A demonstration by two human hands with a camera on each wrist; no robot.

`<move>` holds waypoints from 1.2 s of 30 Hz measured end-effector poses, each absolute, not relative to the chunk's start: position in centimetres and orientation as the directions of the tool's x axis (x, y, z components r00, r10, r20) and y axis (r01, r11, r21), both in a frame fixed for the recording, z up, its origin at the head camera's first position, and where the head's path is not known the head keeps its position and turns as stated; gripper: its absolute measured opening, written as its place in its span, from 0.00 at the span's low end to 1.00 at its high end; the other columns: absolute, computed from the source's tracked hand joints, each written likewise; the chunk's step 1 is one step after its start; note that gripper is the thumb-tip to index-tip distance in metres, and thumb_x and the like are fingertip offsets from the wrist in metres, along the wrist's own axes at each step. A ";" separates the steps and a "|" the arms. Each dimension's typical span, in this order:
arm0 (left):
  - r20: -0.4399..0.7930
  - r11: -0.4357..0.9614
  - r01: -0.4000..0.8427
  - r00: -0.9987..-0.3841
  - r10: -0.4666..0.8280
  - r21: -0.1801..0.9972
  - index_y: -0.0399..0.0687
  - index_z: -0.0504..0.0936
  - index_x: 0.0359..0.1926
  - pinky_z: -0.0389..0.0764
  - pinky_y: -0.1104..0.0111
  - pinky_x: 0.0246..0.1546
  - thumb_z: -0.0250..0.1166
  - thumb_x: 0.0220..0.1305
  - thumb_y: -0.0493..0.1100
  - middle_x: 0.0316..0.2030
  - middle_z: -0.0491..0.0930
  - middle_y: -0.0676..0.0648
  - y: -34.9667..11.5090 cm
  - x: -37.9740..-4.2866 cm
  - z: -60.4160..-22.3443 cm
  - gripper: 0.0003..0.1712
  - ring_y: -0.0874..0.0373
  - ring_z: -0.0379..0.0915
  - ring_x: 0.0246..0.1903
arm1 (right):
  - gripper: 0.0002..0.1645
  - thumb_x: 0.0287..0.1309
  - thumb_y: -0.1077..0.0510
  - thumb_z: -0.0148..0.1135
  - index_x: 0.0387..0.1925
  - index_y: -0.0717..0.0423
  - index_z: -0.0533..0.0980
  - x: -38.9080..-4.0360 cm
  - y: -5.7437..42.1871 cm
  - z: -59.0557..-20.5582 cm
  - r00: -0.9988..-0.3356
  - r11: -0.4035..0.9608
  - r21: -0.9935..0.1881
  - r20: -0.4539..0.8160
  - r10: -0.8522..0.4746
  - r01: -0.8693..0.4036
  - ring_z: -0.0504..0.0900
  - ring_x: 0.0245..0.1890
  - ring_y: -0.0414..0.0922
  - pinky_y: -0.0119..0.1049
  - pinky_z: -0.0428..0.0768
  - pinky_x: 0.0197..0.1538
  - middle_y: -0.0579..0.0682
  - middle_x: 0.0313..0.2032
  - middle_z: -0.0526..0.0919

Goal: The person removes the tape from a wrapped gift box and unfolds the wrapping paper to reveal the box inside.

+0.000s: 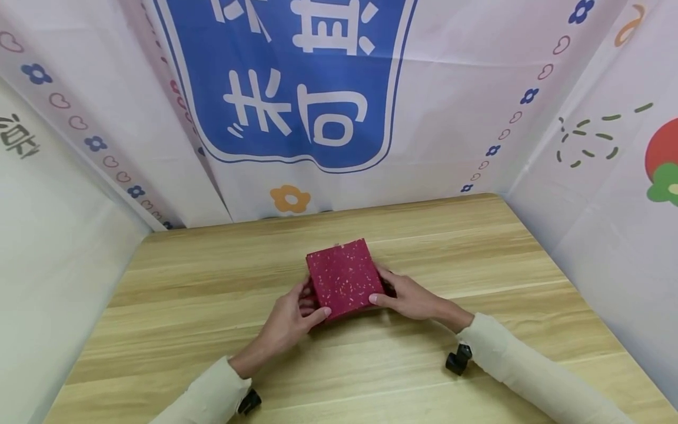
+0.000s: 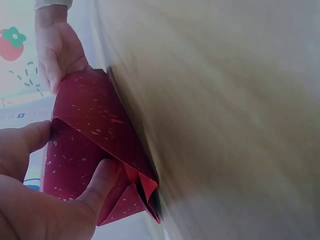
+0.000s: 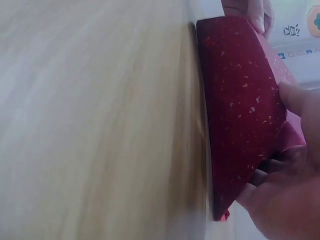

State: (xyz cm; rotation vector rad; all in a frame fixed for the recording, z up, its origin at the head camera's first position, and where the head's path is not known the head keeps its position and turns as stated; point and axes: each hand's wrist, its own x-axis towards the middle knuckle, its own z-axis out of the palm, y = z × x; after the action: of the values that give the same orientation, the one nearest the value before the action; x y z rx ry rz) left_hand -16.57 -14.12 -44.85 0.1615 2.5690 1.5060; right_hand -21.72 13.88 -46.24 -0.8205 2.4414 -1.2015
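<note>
A square box wrapped in dark red, gold-flecked paper (image 1: 344,277) is at the middle of the table, turned slightly askew. My left hand (image 1: 288,318) holds its left side, thumb at the near corner of the top. On the opposite side my right hand (image 1: 410,296) grips it, thumb on the top edge and fingers down the side. In the left wrist view, a finger (image 2: 102,182) presses the folded end of the paper, where a loose flap (image 2: 147,190) stands open at a lower corner. The right wrist view shows fingers (image 3: 262,175) against the other folded end.
A wood-grain table (image 1: 212,271) lies under the box. White printed cloth walls (image 1: 450,118) enclose it at the back and both sides. A black wrist camera (image 1: 458,359) hangs by the right sleeve, another (image 1: 249,402) by the left.
</note>
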 end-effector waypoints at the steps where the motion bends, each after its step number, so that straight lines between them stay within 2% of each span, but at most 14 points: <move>1: -0.075 0.481 0.016 -0.983 0.170 0.876 0.34 0.56 0.74 0.84 0.66 0.47 0.71 0.60 0.44 0.58 0.77 0.37 -14.1 -16.6 -44.9 0.47 0.48 0.81 0.50 | 0.50 0.68 0.44 0.58 0.78 0.53 0.43 -21.7 13.8 -46.3 -0.793 0.470 -0.810 -0.010 -0.609 -0.351 0.62 0.72 0.57 0.52 0.60 0.73 0.60 0.75 0.55; 6: -0.037 0.478 0.048 -0.985 0.167 0.877 0.33 0.58 0.72 0.84 0.65 0.48 0.71 0.60 0.42 0.58 0.77 0.36 -14.2 -16.7 -44.9 0.46 0.46 0.81 0.52 | 0.53 0.65 0.49 0.62 0.78 0.54 0.41 -21.8 13.5 -46.4 -0.814 0.359 -0.893 0.014 -0.581 -0.272 0.66 0.70 0.57 0.44 0.71 0.68 0.61 0.75 0.56; 10: 0.022 0.500 0.102 -0.986 0.164 0.860 0.36 0.58 0.73 0.83 0.65 0.51 0.72 0.58 0.41 0.57 0.78 0.37 -14.1 -16.6 -44.6 0.47 0.46 0.80 0.53 | 0.54 0.64 0.54 0.64 0.78 0.54 0.41 -22.0 13.4 -46.2 -0.850 0.260 -0.943 0.044 -0.526 -0.210 0.64 0.72 0.57 0.41 0.72 0.66 0.60 0.76 0.54; 12: 0.049 0.505 0.126 -0.985 0.163 0.854 0.38 0.58 0.73 0.82 0.63 0.53 0.73 0.57 0.41 0.58 0.78 0.39 -14.1 -16.5 -44.5 0.48 0.47 0.80 0.54 | 0.53 0.63 0.55 0.64 0.78 0.55 0.43 -22.0 13.4 -46.0 -0.862 0.223 -0.952 0.074 -0.501 -0.211 0.63 0.72 0.58 0.42 0.71 0.67 0.60 0.75 0.55; 16: 0.104 0.502 0.178 -0.980 0.172 0.846 0.41 0.55 0.75 0.80 0.59 0.56 0.74 0.55 0.40 0.60 0.76 0.41 -14.3 -16.7 -44.4 0.52 0.49 0.77 0.56 | 0.51 0.63 0.54 0.65 0.78 0.50 0.46 -22.1 13.2 -45.4 -0.869 0.158 -0.966 0.107 -0.482 -0.207 0.61 0.73 0.58 0.45 0.69 0.68 0.58 0.75 0.57; 20: 0.148 0.478 0.224 -0.970 0.193 0.849 0.43 0.55 0.75 0.78 0.54 0.58 0.75 0.55 0.40 0.61 0.72 0.42 -14.5 -16.9 -44.3 0.52 0.48 0.72 0.59 | 0.50 0.63 0.55 0.65 0.78 0.43 0.48 -22.3 12.9 -44.9 -0.863 0.083 -0.978 0.127 -0.489 -0.191 0.63 0.71 0.60 0.43 0.74 0.65 0.56 0.73 0.60; 23: 0.127 0.427 0.205 -0.971 0.205 0.880 0.46 0.60 0.72 0.77 0.50 0.58 0.75 0.55 0.44 0.61 0.71 0.43 -14.6 -17.0 -44.0 0.48 0.47 0.71 0.60 | 0.48 0.63 0.55 0.66 0.77 0.40 0.52 -22.6 12.8 -44.6 -0.867 0.052 -0.981 0.140 -0.479 -0.187 0.67 0.68 0.58 0.40 0.78 0.61 0.56 0.70 0.63; 26: 0.093 0.367 0.168 -0.973 0.213 0.915 0.49 0.66 0.66 0.77 0.50 0.59 0.75 0.55 0.47 0.59 0.74 0.46 -15.1 -17.1 -43.7 0.41 0.49 0.72 0.59 | 0.46 0.61 0.56 0.68 0.75 0.45 0.55 -23.0 13.1 -44.1 -0.865 0.015 -0.980 0.167 -0.473 -0.198 0.69 0.65 0.54 0.37 0.76 0.61 0.59 0.67 0.66; 30: 0.136 0.293 0.201 -0.964 0.227 0.935 0.46 0.71 0.56 0.80 0.61 0.54 0.75 0.55 0.44 0.51 0.81 0.46 -15.8 -17.2 -43.2 0.30 0.56 0.76 0.53 | 0.46 0.55 0.60 0.72 0.72 0.54 0.60 -23.4 13.8 -43.3 -0.852 -0.020 -0.971 0.218 -0.476 -0.238 0.71 0.61 0.54 0.32 0.73 0.62 0.66 0.60 0.69; 33: 0.221 0.285 0.286 -0.946 0.239 0.915 0.44 0.75 0.45 0.80 0.70 0.43 0.73 0.57 0.40 0.41 0.85 0.48 -16.4 -17.2 -42.9 0.18 0.62 0.79 0.42 | 0.43 0.52 0.60 0.74 0.67 0.54 0.64 -23.4 14.4 -43.0 -0.842 -0.025 -0.963 0.246 -0.480 -0.267 0.73 0.54 0.51 0.29 0.74 0.57 0.62 0.51 0.71; 36: 0.288 0.302 0.364 -0.919 0.269 0.881 0.46 0.78 0.32 0.77 0.71 0.37 0.72 0.58 0.38 0.31 0.84 0.51 -16.9 -17.2 -42.7 0.09 0.65 0.78 0.34 | 0.36 0.51 0.60 0.74 0.60 0.57 0.67 -23.3 15.0 -43.1 -0.825 -0.064 -0.959 0.271 -0.495 -0.277 0.73 0.44 0.44 0.30 0.73 0.49 0.54 0.43 0.73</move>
State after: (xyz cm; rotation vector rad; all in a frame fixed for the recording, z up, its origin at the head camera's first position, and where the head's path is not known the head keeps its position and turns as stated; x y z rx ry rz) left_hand -17.18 -16.88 -42.70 0.6345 2.6031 1.7992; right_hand -23.32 15.02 -43.09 -0.8493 2.0298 -2.0080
